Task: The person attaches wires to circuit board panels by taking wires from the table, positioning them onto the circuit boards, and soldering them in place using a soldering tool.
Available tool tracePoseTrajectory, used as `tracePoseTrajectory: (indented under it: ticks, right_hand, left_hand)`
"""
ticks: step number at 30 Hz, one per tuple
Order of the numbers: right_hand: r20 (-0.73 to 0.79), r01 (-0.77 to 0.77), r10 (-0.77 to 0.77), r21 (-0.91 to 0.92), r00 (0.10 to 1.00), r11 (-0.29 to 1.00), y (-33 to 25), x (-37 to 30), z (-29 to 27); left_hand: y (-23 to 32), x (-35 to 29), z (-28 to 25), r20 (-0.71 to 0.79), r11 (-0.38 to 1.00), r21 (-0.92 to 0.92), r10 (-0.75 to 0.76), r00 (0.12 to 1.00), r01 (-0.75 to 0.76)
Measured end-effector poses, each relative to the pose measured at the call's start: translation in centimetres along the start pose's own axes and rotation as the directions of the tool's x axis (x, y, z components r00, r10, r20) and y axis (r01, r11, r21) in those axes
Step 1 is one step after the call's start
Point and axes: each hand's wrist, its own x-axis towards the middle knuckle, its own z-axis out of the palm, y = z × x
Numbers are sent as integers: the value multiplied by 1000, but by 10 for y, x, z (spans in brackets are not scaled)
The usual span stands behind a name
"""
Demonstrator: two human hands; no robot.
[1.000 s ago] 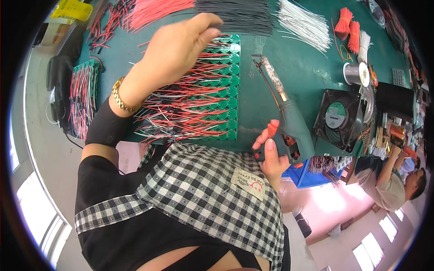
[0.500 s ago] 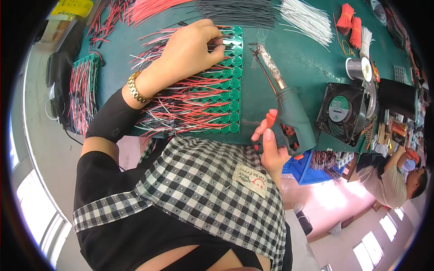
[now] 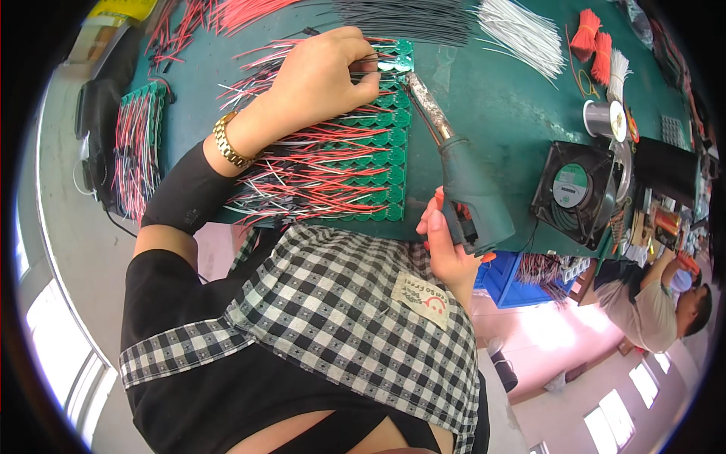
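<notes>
My left hand (image 3: 325, 76) is closed in a pinch over the upper part of a green circuit board panel (image 3: 396, 163), holding a thin dark wire whose end reaches the board. Rows of red, white and black wires (image 3: 318, 178) run leftward from the panel's round sections. My right hand (image 3: 448, 246) grips a dark green soldering gun (image 3: 476, 193) by its handle. The gun's narrow tip is at the panel's right edge, close to my left fingertips; whether it touches the solder pad is too small to tell.
A second wired panel (image 3: 140, 140) lies at the left. Loose red wires (image 3: 246, 13), black wires (image 3: 404, 17) and white wires (image 3: 523, 34) lie at the back. On the right are a solder spool (image 3: 605, 119) and a black fan (image 3: 573, 189). Another person (image 3: 650, 303) sits beyond a blue crate (image 3: 503, 281).
The soldering gun has moved left, bringing its tip from beside the panel to its edge near my left fingers. My left hand stays nearly in place with its pinch.
</notes>
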Motion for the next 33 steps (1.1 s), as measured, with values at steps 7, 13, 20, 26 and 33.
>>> tracePoseTrajectory:
  ticks: [7, 13, 20, 26, 33]
  right_hand:
    - [-10, 33, -34, -64, 999, 997, 0, -3, -1]
    - [153, 50, -11, -256, 988, 965, -1, -3, -6]
    - [38, 38, -38, 16, 999, 999, -7, -6, -2]
    - [0, 119, -121, 138, 993, 983, 0, -9, -6]
    - [-25, 48, -43, 219, 999, 974, -13, -15, -7]
  left_hand:
    - [2, -1, -1, -18, 999, 29, 23, 1000, -23]
    - [2, -2, -1, -30, 999, 34, 34, 999, -33]
    - [2, -5, -1, -38, 999, 32, 28, 999, -26]
    - [2, -5, -1, -23, 998, 50, 35, 999, -34]
    - [0, -4, 0, -25, 998, 43, 47, 999, -46]
